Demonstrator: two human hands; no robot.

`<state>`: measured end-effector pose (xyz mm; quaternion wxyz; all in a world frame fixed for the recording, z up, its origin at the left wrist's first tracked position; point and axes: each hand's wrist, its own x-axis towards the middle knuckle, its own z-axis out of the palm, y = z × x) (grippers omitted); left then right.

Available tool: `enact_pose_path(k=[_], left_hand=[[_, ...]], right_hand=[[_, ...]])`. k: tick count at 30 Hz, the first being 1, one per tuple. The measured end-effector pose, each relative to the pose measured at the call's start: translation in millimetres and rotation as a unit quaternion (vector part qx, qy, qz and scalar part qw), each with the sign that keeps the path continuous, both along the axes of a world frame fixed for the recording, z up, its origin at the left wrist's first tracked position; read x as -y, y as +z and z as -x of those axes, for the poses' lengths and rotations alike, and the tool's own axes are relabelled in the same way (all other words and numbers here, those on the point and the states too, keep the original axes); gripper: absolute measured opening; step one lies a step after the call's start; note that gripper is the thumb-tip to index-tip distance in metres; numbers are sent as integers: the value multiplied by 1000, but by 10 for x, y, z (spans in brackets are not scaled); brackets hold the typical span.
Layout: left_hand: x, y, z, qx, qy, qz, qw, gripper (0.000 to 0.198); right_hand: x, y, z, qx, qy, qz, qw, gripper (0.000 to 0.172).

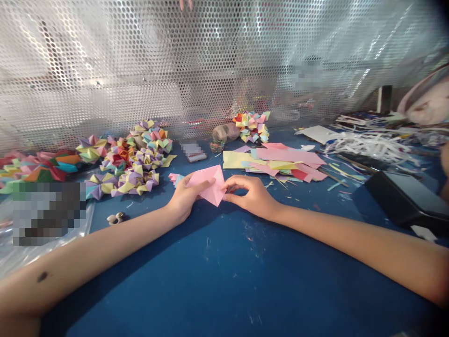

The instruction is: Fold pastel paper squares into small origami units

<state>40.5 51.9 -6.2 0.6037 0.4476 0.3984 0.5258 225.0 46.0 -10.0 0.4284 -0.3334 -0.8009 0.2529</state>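
Note:
A pink sheet of origami paper (214,181), with crease lines across it, is held up just above the blue table. My left hand (185,197) grips its left side, thumb pressed flat on top and the other fingers hidden underneath. At the sheet's right corner, my right hand (253,194) pinches the edge between thumb and fingers. Just behind my left hand lie small folded pink and light-blue paper pieces (176,178). To the right, beyond my right hand, a pile of pink, yellow and red paper sheets (280,157) is spread out.
Folded paper flowers (129,159) in several colours cluster at the left, and another paper ball (251,126) stands at the back. White paper strips (368,147) and a black box (410,199) sit at the right. A perforated metal panel (203,61) closes off the table's back.

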Motion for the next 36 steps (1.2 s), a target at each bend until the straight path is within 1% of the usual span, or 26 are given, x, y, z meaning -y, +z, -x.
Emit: enact_pose_path(k=[3,8,14,21,25,29,32,36], left_hand=[[-4,-15,4,-4,3,-2,1000,40],[-25,-58,14,-18,4,-16,1000,39],[-12,-58,19,-30,-14,-30,999,38],[5,-54,16,-40,-17,-42,998,37],[0,-57,12,-54,-17,-43,997,35],[-11,-66,9,-62,-19,-47,997,34],[-24,-82,12,-68,-29,-69,995,32],[-19,-79,19,-79,-48,-75,993,30]], right_hand=[[9,15,1,-8,-2,-3,1000,11],[18,18,-7,-18,-13,-64,998,5],[8,20,-8,44,25,-102,993,12],[3,9,-11,63,44,-92,993,12],[26,31,5,39,18,-90,995,10],[40,48,16,11,-9,-51,999,15],[44,44,18,0,-27,-24,999,18],[43,19,16,-40,-32,20,998,21]])
